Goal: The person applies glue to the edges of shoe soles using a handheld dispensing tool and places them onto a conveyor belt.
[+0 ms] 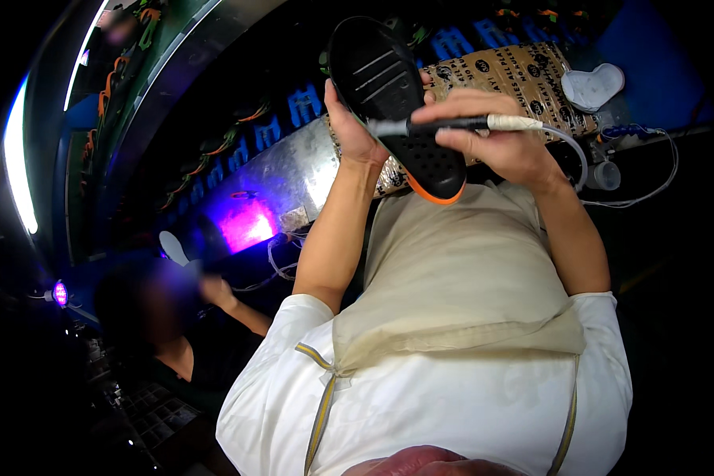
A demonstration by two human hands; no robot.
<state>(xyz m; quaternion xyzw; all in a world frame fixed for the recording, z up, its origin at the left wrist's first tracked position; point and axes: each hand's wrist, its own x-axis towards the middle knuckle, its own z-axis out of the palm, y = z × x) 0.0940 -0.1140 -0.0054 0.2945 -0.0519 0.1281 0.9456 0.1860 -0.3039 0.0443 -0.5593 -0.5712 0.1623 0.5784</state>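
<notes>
A black shoe sole (385, 75) with grooves, small holes and an orange heel edge is held up at a tilt, heel toward me. My left hand (351, 131) grips it by its left side, with some fingers hidden behind it. My right hand (504, 135) is closed around a brush (456, 124) with a dark handle and a pale wrapped end. The pale bristles lie over the middle of the sole, near its left edge; contact is hard to tell. From the handle's back end a clear hose (577, 151) curves down to the right.
Beyond my hands runs a bench with brown printed wrapping (516, 75). A white shoe-shaped piece (593, 86) and a small clear cup (607, 176) are at right. Hoses trail there. Blue and orange-green parts line the back. At left, another person's hand (216, 292) is near a pale sole (173, 247).
</notes>
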